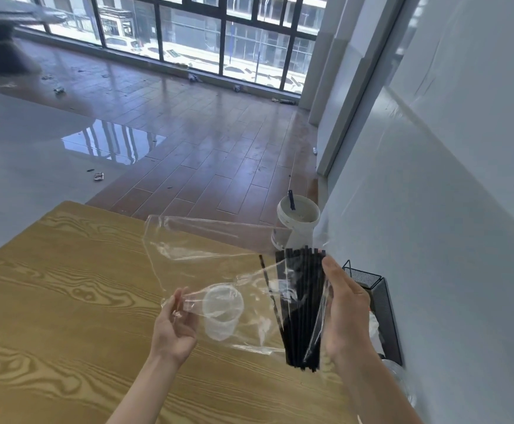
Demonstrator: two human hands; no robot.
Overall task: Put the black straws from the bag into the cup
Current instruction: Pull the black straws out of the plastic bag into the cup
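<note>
A bundle of black straws (301,307) stands nearly upright in my right hand (346,310), which grips it through the clear plastic bag (206,240). The bag stretches up and to the left over the table. My left hand (174,327) pinches a lower corner of the bag between its fingertips. A clear plastic cup (220,312) stands on the wooden table (66,301) between my two hands, seen through the film. One straw (268,283) leans apart from the bundle on its left.
A white bucket (297,221) with a dark stick in it stands on the floor past the table's far edge. A black mesh basket (378,304) sits by the white wall on the right. Scraps of litter dot the floor.
</note>
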